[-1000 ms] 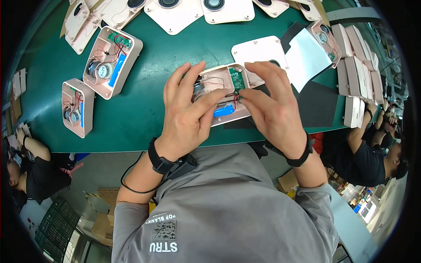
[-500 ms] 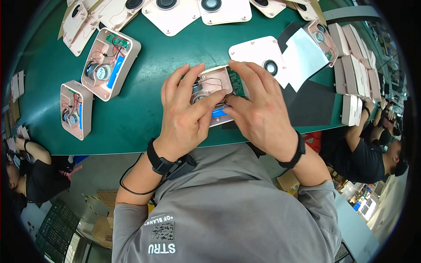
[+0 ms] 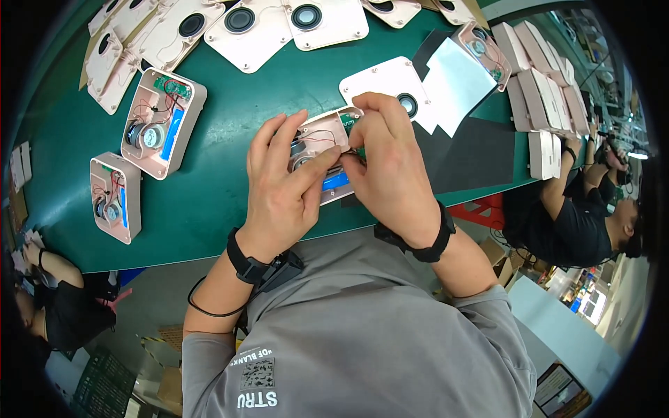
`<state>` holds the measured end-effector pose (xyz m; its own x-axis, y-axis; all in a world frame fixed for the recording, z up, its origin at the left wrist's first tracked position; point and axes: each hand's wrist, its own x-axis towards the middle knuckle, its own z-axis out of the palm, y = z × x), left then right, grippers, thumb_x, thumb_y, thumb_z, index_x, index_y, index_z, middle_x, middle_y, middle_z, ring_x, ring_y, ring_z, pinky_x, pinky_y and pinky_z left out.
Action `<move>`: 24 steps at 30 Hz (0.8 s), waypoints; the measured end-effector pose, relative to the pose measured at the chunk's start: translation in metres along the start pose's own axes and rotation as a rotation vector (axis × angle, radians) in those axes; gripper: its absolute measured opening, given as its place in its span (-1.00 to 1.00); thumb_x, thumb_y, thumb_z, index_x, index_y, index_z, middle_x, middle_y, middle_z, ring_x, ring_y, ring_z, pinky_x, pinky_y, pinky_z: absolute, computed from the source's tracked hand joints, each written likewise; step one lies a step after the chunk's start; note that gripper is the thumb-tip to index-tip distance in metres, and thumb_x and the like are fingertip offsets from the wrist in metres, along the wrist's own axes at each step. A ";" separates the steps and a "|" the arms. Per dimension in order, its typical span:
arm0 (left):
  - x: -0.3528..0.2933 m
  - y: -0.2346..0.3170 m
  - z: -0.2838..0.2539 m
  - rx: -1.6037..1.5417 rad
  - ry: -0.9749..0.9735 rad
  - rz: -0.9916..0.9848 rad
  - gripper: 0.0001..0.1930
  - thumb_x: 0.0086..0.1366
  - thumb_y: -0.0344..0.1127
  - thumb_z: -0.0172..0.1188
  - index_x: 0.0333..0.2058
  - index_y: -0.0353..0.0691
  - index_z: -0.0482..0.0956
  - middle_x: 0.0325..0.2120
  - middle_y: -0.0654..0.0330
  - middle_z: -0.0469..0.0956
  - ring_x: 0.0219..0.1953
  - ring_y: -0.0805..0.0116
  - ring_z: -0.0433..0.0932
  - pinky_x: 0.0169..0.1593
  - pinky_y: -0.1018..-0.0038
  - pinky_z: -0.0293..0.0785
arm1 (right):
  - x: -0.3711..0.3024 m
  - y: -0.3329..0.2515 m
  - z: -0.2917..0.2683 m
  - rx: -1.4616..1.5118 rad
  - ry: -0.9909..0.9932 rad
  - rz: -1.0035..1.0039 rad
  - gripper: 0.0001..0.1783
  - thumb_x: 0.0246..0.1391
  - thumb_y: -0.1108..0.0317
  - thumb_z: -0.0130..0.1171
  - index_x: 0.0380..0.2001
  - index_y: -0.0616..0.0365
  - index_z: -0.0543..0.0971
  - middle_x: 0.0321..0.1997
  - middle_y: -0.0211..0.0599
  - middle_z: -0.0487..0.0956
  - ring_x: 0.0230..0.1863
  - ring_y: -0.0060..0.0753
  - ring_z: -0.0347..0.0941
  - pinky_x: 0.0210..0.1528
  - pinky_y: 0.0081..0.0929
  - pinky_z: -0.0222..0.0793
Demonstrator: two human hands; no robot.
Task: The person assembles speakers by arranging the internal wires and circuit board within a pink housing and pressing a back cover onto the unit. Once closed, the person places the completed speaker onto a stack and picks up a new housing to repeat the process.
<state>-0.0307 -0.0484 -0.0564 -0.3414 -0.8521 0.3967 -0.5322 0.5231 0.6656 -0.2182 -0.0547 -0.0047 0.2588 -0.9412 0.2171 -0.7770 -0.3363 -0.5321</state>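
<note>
A pale pink speaker housing (image 3: 321,132) lies open-side up on the table in front of me, tilted a little. Inside it are thin red wires, a round silver part, a green circuit board (image 3: 348,120) and a blue battery (image 3: 335,182). My left hand (image 3: 281,187) grips the housing's left side, with one finger reaching inside toward the middle. Over the right part of the housing my right hand (image 3: 388,177) is closed, index finger bent toward the thumb beside the board. Whatever lies between those fingertips is too small to make out.
Two similar open housings, one larger (image 3: 164,125) and one smaller (image 3: 116,198), stand to the left. Pale panels with round speakers (image 3: 305,19) line the far edge. Right of my hands are another panel (image 3: 380,80), a white sheet (image 3: 454,87), black sheets (image 3: 474,157) and stacked boxes (image 3: 543,94). Co-workers sit either side.
My view has shifted, so the table's things appear further left. The right hand's fingers have left the housing's far edge and curled inward toward its thumb. The left hand keeps its hold.
</note>
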 end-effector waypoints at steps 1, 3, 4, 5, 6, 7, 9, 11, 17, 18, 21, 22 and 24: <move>0.001 -0.001 -0.001 -0.004 -0.001 0.005 -0.57 0.15 -0.54 0.33 -0.01 0.01 0.79 0.34 -0.10 0.41 0.36 -0.25 0.31 0.38 -0.03 0.26 | 0.003 0.003 0.001 -0.008 -0.016 0.022 -0.67 -0.11 0.65 0.38 -0.27 0.26 0.49 0.20 0.06 0.50 0.19 0.21 0.44 0.16 -0.12 0.48; 0.001 -0.002 -0.003 -0.005 -0.028 0.009 -0.57 0.15 -0.54 0.32 -0.01 0.00 0.79 0.34 -0.10 0.40 0.36 -0.23 0.32 0.37 -0.02 0.26 | 0.007 0.004 0.000 -0.018 -0.029 0.045 -0.63 -0.12 0.66 0.37 -0.24 0.25 0.46 0.17 0.06 0.50 0.18 0.22 0.45 0.14 -0.13 0.49; 0.002 -0.002 -0.004 -0.005 -0.041 0.010 -0.58 0.15 -0.54 0.32 -0.02 0.00 0.79 0.34 -0.09 0.40 0.36 -0.22 0.32 0.37 -0.02 0.27 | 0.010 0.001 -0.002 -0.048 -0.082 0.072 -0.60 -0.11 0.66 0.38 -0.19 0.25 0.46 0.15 0.05 0.51 0.18 0.21 0.46 0.14 -0.15 0.49; 0.002 -0.002 -0.004 -0.006 -0.041 0.011 -0.58 0.15 -0.54 0.32 -0.02 0.00 0.79 0.34 -0.09 0.40 0.36 -0.22 0.32 0.37 -0.02 0.27 | 0.014 -0.001 -0.004 -0.078 -0.135 0.100 -0.57 -0.10 0.65 0.39 -0.14 0.26 0.46 0.13 0.04 0.51 0.17 0.19 0.46 0.13 -0.17 0.49; 0.003 -0.003 -0.005 -0.011 -0.043 0.019 -0.58 0.15 -0.54 0.32 -0.02 0.00 0.79 0.33 -0.09 0.40 0.35 -0.21 0.33 0.36 -0.01 0.27 | 0.016 -0.002 -0.006 -0.107 -0.189 0.127 -0.54 -0.09 0.65 0.39 -0.09 0.27 0.46 0.11 0.04 0.52 0.17 0.18 0.47 0.13 -0.20 0.50; 0.003 -0.003 -0.005 -0.016 -0.046 0.026 -0.59 0.16 -0.54 0.32 -0.02 -0.01 0.79 0.33 -0.08 0.40 0.35 -0.21 0.33 0.35 -0.01 0.28 | 0.017 0.001 -0.008 -0.107 -0.187 0.127 -0.54 -0.09 0.65 0.39 -0.09 0.27 0.46 0.11 0.04 0.52 0.17 0.18 0.47 0.13 -0.20 0.50; 0.004 -0.001 -0.006 -0.013 -0.046 0.030 -0.59 0.16 -0.53 0.32 -0.02 -0.02 0.79 0.32 -0.08 0.41 0.35 -0.20 0.34 0.35 0.00 0.29 | 0.015 0.014 -0.019 0.094 -0.178 0.038 -0.54 -0.06 0.63 0.40 -0.05 0.28 0.50 0.08 0.01 0.54 0.09 0.11 0.52 0.07 -0.24 0.52; 0.003 -0.002 -0.008 -0.012 -0.061 0.030 -0.58 0.15 -0.54 0.33 -0.01 -0.03 0.76 0.31 -0.06 0.41 0.34 -0.18 0.34 0.33 0.01 0.29 | 0.013 0.028 -0.031 0.211 -0.176 -0.020 -0.53 -0.05 0.63 0.41 -0.03 0.28 0.51 0.07 -0.01 0.55 0.05 0.08 0.55 0.04 -0.26 0.53; 0.009 -0.004 -0.014 -0.044 -0.126 0.019 -0.49 0.10 -0.59 0.36 0.07 -0.10 0.65 0.31 -0.04 0.40 0.33 -0.19 0.35 0.34 0.00 0.30 | -0.003 0.091 -0.050 -0.022 -0.159 0.018 -0.75 0.08 0.61 0.38 -0.14 0.27 0.65 -0.08 -0.15 0.60 -0.16 -0.05 0.62 -0.13 -0.34 0.55; 0.009 -0.004 -0.016 -0.056 -0.126 0.011 -0.45 0.08 -0.60 0.37 0.10 -0.12 0.61 0.31 -0.04 0.40 0.33 -0.20 0.35 0.34 0.00 0.30 | -0.003 0.091 -0.047 -0.009 -0.159 0.018 -0.75 0.08 0.61 0.38 -0.14 0.27 0.65 -0.08 -0.15 0.60 -0.16 -0.05 0.62 -0.13 -0.34 0.55; 0.007 -0.003 -0.019 -0.074 -0.133 -0.009 -0.37 0.05 -0.61 0.39 0.16 -0.17 0.52 0.32 -0.04 0.39 0.33 -0.21 0.35 0.36 -0.01 0.29 | -0.003 0.087 -0.044 -0.155 -0.089 -0.039 -0.82 0.11 0.60 0.36 -0.19 0.28 0.66 -0.13 -0.20 0.60 -0.15 -0.06 0.62 -0.12 -0.36 0.55; 0.005 -0.002 -0.018 -0.066 -0.133 -0.008 -0.34 0.06 -0.60 0.40 0.19 -0.18 0.49 0.32 -0.03 0.39 0.34 -0.22 0.35 0.36 -0.02 0.29 | -0.005 0.086 -0.043 -0.144 -0.089 -0.036 -0.82 0.11 0.60 0.36 -0.19 0.28 0.66 -0.13 -0.20 0.60 -0.15 -0.06 0.62 -0.12 -0.36 0.55; 0.003 -0.002 -0.016 -0.054 -0.127 -0.002 -0.28 0.06 -0.58 0.42 0.24 -0.22 0.42 0.32 -0.03 0.39 0.35 -0.23 0.34 0.38 -0.03 0.28 | -0.010 0.082 -0.041 -0.079 -0.089 -0.010 -0.83 0.12 0.61 0.35 -0.20 0.28 0.66 -0.15 -0.19 0.60 -0.15 -0.05 0.62 -0.11 -0.36 0.55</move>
<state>-0.0181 -0.0518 -0.0460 -0.4378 -0.8424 0.3141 -0.4915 0.5168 0.7010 -0.3075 -0.0720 -0.0170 0.3137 -0.9382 0.1462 -0.8163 -0.3451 -0.4633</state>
